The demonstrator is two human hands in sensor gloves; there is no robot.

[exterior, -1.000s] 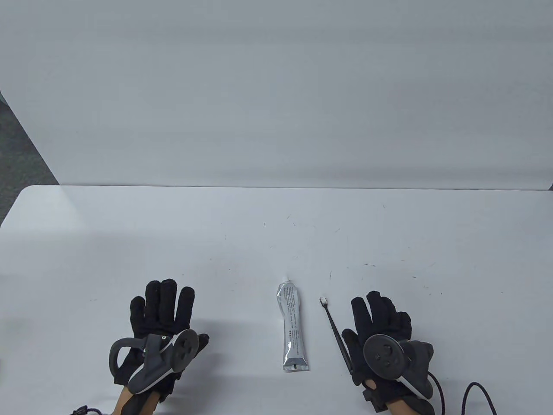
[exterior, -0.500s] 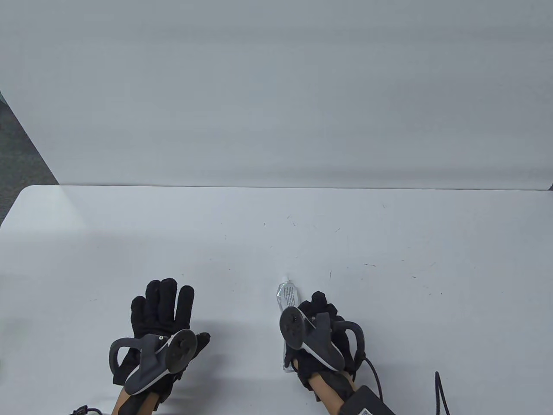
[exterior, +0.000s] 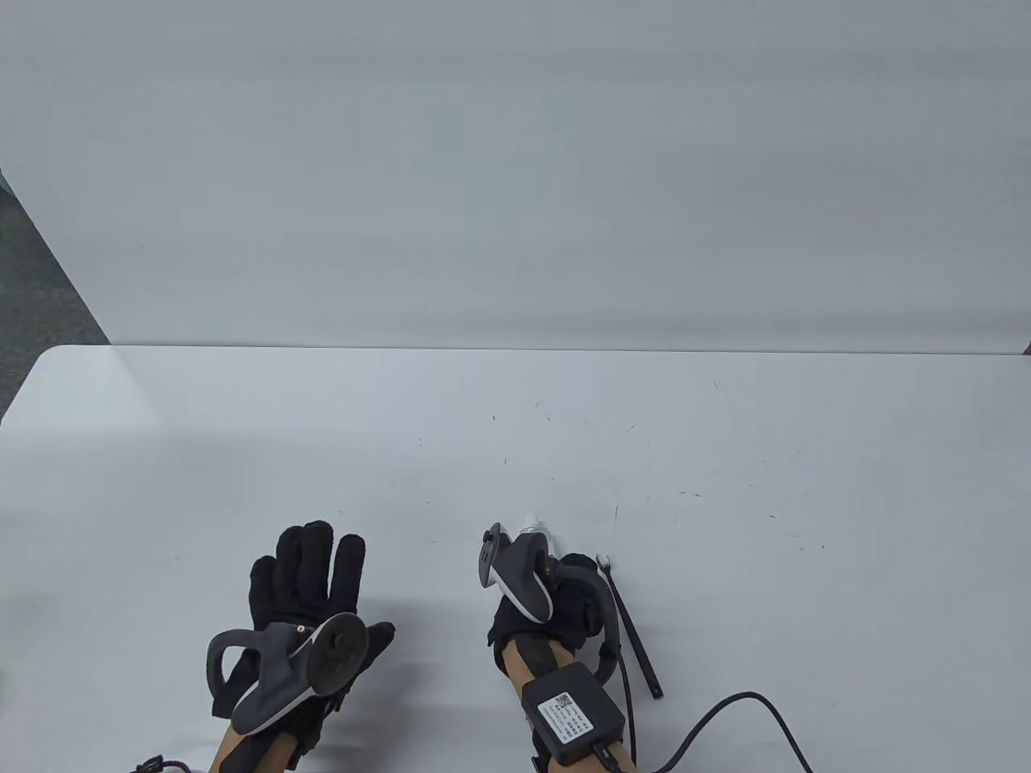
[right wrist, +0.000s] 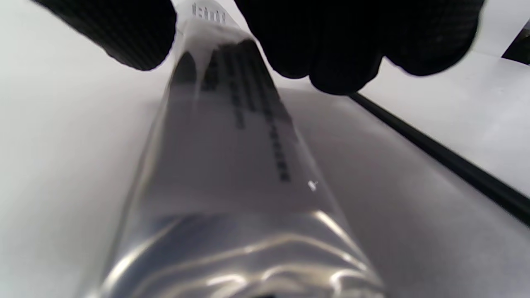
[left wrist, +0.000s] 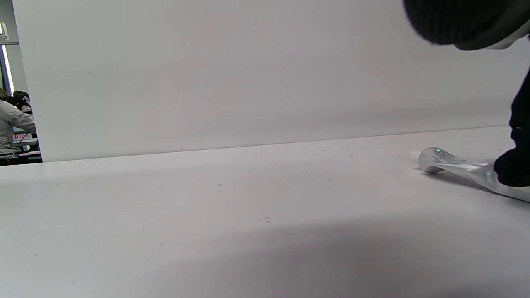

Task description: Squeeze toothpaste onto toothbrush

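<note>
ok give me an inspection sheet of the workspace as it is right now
surface: white table, with small dark specks and scratches
job's things: silver toothpaste tube lies on the table, nozzle pointing away from the person; black toothbrush lies just right of it, bristle end away from the person
clutter: nothing seen
grippers: left hand rests flat on the table, fingers spread, touching nothing; right hand is on the tube, fingers closing around it
cables: black cable runs from the box on the right forearm off the bottom edge
surroundings: white panel behind the table; a seated person at far left in the left wrist view
</note>
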